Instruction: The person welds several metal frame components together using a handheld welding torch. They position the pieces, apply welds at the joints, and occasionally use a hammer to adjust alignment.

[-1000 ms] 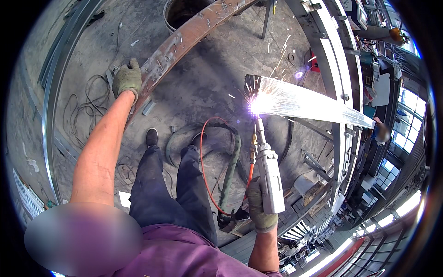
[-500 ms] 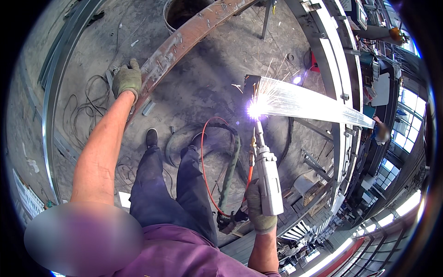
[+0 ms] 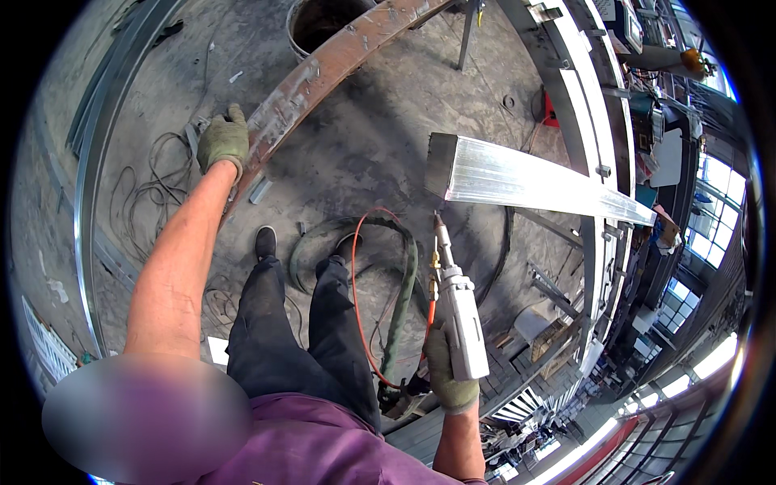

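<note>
My right hand (image 3: 449, 368), in a grey-green work glove, is wrapped round a silver welding gun (image 3: 464, 319). The gun's narrow nozzle points up, just short of the lower corner of a shiny rectangular metal tube (image 3: 525, 176); no arc shows. The tube's near end is dark and faces left. At the left, my gloved left hand (image 3: 222, 141) is at the edge of a rusty curved steel beam (image 3: 307, 77). Its fingers look curled against the beam, one sticking out; their undersides are hidden.
A green hose (image 3: 398, 339) and an orange-red hose (image 3: 358, 299) loop by my feet. Thin cables (image 3: 149, 202) lie coiled on the concrete at left. A round bin (image 3: 319, 24) stands behind the beam. A curved steel frame (image 3: 586, 113) runs under the tube's far part.
The bright arc and sparks at the tube's corner have gone out. The welding gun has drawn slightly back and to the left. My left hand has stayed in place.
</note>
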Available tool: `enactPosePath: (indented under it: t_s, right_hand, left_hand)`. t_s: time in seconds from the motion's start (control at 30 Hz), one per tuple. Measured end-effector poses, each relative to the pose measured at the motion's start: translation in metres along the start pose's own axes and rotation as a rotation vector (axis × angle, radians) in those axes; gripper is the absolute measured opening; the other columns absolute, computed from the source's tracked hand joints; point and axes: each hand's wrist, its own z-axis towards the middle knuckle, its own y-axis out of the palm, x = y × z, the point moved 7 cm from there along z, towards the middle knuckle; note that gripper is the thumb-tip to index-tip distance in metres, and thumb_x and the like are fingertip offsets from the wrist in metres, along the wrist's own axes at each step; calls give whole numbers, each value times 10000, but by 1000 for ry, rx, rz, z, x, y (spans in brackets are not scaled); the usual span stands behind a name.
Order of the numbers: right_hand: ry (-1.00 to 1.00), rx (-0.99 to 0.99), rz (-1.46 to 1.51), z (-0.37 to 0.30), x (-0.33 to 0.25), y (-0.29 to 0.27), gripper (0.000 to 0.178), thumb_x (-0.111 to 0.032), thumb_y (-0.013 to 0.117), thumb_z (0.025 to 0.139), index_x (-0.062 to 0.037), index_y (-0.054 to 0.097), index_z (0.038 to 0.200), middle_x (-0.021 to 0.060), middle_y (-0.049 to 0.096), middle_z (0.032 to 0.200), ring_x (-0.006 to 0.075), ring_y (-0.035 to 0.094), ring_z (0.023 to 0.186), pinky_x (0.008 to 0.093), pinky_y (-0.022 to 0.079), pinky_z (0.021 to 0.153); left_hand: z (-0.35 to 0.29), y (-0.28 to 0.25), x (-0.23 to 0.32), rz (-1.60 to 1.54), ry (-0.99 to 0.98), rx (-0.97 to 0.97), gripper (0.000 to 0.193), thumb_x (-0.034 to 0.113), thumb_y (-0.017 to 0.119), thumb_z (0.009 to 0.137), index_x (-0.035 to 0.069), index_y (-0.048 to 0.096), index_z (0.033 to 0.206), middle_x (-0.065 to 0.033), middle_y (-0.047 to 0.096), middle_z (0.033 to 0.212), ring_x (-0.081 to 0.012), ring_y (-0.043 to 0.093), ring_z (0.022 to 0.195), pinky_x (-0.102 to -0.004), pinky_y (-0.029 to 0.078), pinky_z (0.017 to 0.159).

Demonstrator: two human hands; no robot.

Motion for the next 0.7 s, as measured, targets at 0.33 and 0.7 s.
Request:
enactPosePath:
  t_s: [0.33,0.7]
  right_hand:
    - [209,46,207,-6,6,-12,175,-144,747,1036,-14,753,1154,67,733,844,164,709,738,340,574,670]
    - [78,25,145,9,-3,-10,205,-190,724,1063,-9,709,1160,45,693,882,150,673,780,308,545,689]
  left_hand:
    - [7,4,-7,-14,6,37,795,681,308,1095,66,782,1266,-272,750,1276,-475,700,1231,-566,548,1033]
    - [3,0,-4,-22,9,39,793,664,304,1101,47,774,1270,-273,745,1285,-474,697,1235,-568,542,1044]
